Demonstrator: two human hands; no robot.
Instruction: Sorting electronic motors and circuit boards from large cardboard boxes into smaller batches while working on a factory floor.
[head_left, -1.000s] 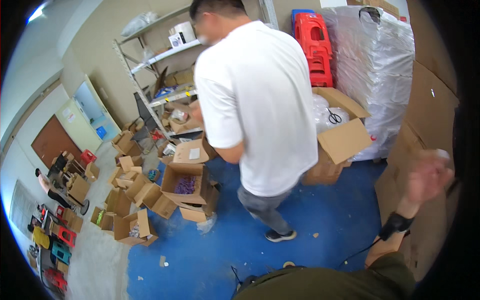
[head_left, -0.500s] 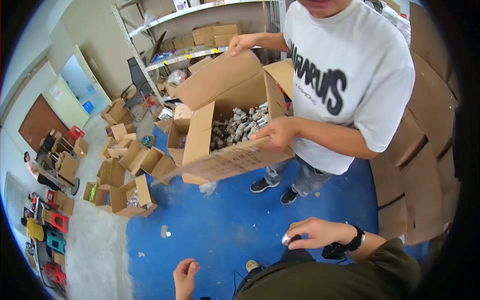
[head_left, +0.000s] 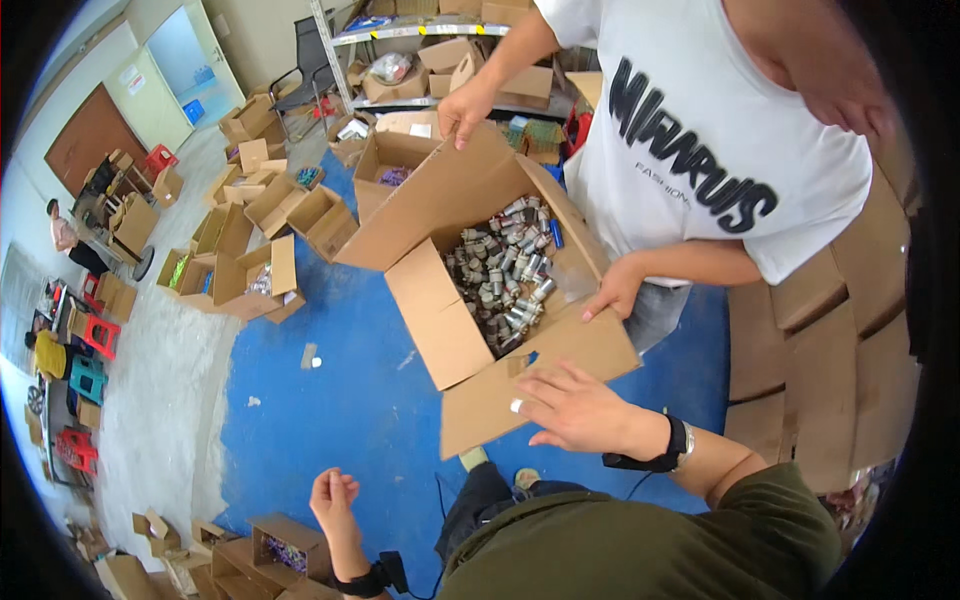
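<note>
Taking over an open cardboard box [head_left: 480, 300] of small metal cylinders [head_left: 505, 275], held out tilted by a co-worker's two hands at mid-picture. Right hand [head_left: 575, 410] flat and spread on the near front flap, gripping nothing; left hand [head_left: 333, 500] low, loosely curled, empty. Needing next, probably, support under the base
</note>
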